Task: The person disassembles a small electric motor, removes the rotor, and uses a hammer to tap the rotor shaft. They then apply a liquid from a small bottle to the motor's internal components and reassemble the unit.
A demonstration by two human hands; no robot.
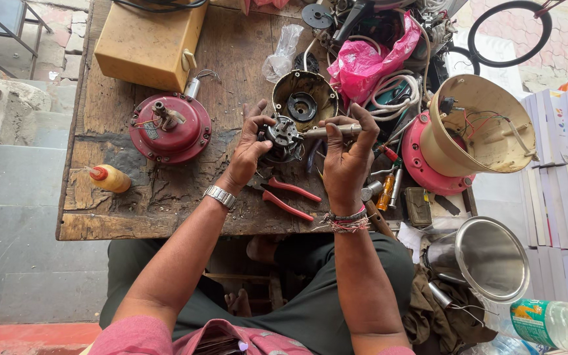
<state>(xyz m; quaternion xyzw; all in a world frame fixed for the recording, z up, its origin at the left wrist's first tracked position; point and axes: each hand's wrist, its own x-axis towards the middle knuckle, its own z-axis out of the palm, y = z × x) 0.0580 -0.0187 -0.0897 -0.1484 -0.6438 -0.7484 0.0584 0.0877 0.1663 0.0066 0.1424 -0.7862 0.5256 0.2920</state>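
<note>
two hands work on one small motor part [283,137]: the left hand [250,148] has its grip clamped around it above the wooden surface [119,131], and the right hand [346,158] pinches a metal tool [330,131] against it. the loosening step seems in hand; next needs a steady turn.

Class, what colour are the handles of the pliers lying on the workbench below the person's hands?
Red: the pliers show best in the head view.
</note>
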